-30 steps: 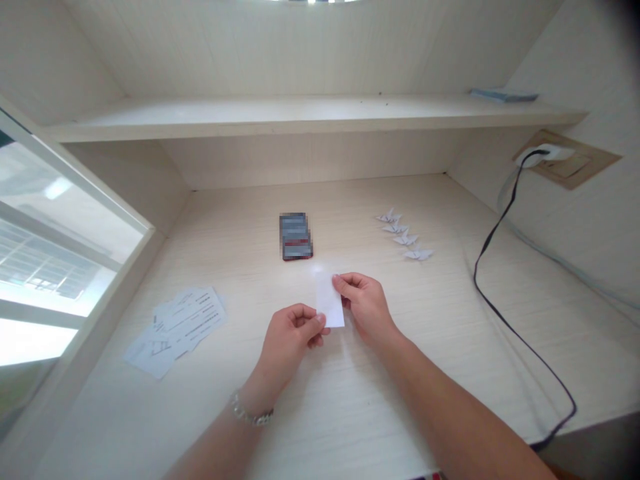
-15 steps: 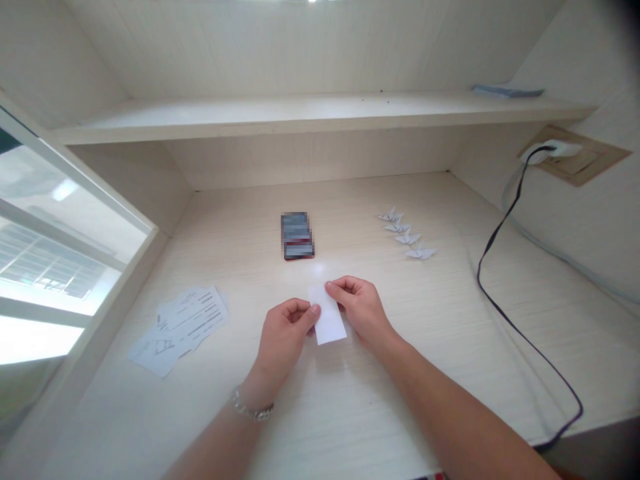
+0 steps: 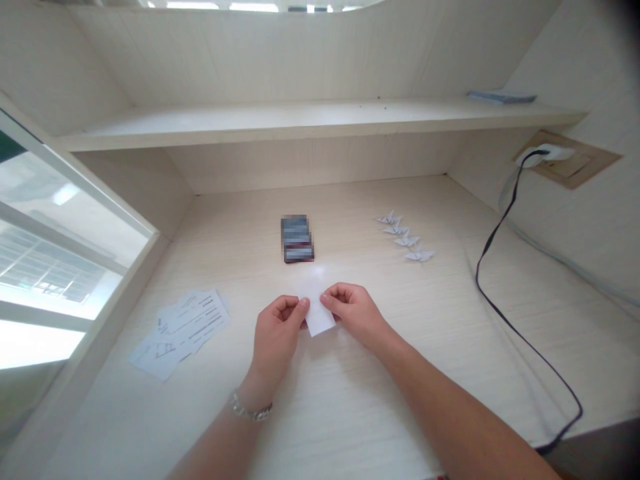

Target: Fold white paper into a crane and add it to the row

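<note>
A small white piece of paper [image 3: 319, 322], folded into a narrow rectangle by its look, is held just above the desk. My left hand [image 3: 280, 333] pinches its left edge between thumb and fingers; a metal bracelet [image 3: 253, 408] circles that wrist. My right hand [image 3: 357, 310] grips the paper's right edge in the same way. Beyond my hands lies a dark phone-like object [image 3: 297, 239], its surface pixelated. Several folded paper cranes [image 3: 406, 241] sit in a slanting row to the right of it.
Printed paper sheets [image 3: 185, 330] lie overlapping on the left of the desk. A black cable [image 3: 500, 317] runs from the wall socket [image 3: 567, 160] down the right side. Above the desk's back spans a shelf [image 3: 300, 120] with a flat bluish item [image 3: 503, 97] on it. Glass panes [image 3: 55, 253] border the left.
Both hands have shifted slightly left with the paper, which is now tilted more. My right thumb has slid lower along its right edge. The camera view has tipped up a little.
</note>
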The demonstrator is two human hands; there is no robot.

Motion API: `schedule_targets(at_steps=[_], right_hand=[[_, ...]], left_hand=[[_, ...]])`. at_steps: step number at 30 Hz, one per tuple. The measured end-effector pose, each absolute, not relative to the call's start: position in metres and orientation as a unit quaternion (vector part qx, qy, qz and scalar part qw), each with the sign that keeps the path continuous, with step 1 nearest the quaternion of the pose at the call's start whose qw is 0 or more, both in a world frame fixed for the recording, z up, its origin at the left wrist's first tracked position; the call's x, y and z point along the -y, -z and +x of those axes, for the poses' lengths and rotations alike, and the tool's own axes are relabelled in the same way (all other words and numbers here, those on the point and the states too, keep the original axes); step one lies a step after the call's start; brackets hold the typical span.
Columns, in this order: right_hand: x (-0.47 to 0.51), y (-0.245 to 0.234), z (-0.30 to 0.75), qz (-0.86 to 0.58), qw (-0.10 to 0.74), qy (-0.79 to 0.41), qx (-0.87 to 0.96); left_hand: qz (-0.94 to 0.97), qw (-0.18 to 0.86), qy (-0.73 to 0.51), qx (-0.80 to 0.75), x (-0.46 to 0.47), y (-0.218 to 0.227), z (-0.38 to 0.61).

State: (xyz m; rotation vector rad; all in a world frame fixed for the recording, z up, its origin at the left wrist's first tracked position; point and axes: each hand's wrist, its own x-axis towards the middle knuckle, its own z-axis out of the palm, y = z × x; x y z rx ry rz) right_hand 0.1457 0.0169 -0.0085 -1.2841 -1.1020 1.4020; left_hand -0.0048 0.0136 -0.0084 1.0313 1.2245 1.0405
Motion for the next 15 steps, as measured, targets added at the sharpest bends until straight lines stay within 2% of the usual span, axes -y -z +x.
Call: schedule_targets(at_steps=[6,15], right_hand=[[-0.0135,0.0083,0.1498,-0.528,0.36,-0.526,0.561],[-0.013,0.0077,0.1481,-0.531,0.371,-0.517,0.56]], left_hand=[[0.471,0.562,-0.416,-0.539,-0.0172,0.0079,-0.0086],[0.473,0.531,-0.447,-0.543,-0.0186,0.009,-0.0117]])
